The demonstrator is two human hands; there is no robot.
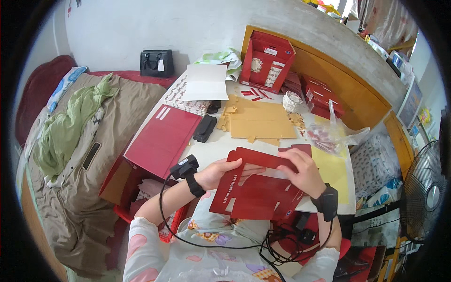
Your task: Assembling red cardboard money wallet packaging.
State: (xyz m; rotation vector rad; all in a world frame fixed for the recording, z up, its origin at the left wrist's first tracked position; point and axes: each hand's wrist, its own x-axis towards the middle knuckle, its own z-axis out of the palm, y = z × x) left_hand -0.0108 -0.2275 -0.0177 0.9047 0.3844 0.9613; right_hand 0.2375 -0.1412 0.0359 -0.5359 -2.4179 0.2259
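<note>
A flat red die-cut cardboard sheet (265, 193), with a large window and several smaller slots, is held tilted above my lap at the table's near edge. My left hand (217, 174) grips its left side, thumb on the front and fingers behind, partly showing through the window. At the upper right of the sheet, my right hand (301, 170) has its fingers bent over the window and the edge; the fingertips are partly hidden. Just beyond the sheet, a dark red piece of card (297, 149) lies on the white table (211, 149).
Tan card sheets (257, 120) lie mid-table beside a black case (205, 129) and a large red panel (164, 136). Farther back stand a red display box (268, 58) and a white roll (292, 100). A fan (425, 192) is at right; black cables (282, 249) cross my lap.
</note>
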